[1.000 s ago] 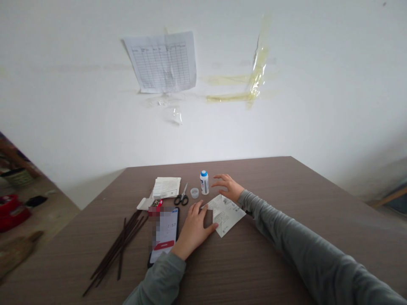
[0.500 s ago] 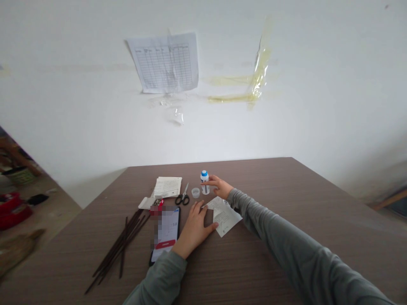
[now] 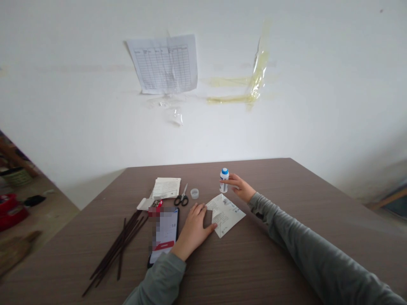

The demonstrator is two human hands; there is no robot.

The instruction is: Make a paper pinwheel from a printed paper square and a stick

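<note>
Bottle (image 3: 224,176) upright, long axis vertical, beyond paper (image 3: 228,215); our right hand (image 3: 243,188) nearer, fingers closed round it; our left hand (image 3: 194,228) apart, spread at paper's left edge.

From here I'm getting a white bottle (image 3: 224,188) with a blue top (image 3: 225,171). Paper (image 3: 226,215) is off-white with dark print, table (image 3: 238,269) brown woodgrain.

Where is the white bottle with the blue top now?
In the head view, the bottle is in the right hand, beyond the loose printed paper and to the right of the clear cap.
</note>
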